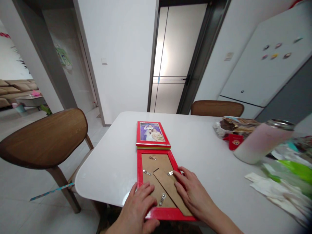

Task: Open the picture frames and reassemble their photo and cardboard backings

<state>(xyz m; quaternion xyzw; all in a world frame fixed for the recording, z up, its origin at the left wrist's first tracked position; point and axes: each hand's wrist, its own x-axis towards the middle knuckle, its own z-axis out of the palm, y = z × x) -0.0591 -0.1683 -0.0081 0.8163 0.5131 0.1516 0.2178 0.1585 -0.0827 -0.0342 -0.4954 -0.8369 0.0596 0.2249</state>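
Observation:
A red picture frame (pixel 140 162) lies face down, its brown backing board (pixel 156 188) showing, with several small metal turn clips and a slanted slit. My left hand (pixel 140 208) grips its lower left corner, fingers over the board and thumb by the bottom edge. Along the right side, my right hand (pixel 192 195) holds the frame, its fingers reaching onto the board. One fingertip touches the right metal clip (pixel 170 173); the right thumb is hidden. Just beyond lies a second red frame (pixel 138 133), face up with a photo of two people, seemingly stacked on another frame.
On the white table (pixel 104 169), a pink and white tumbler (pixel 263 143) leans in view at right. Around it are a red packet (pixel 235 142), a plastic bag (pixel 219 128) and white gloves or cloth (pixel 273 191). Wooden chairs stand left (pixel 48 139) and behind (pixel 216 108).

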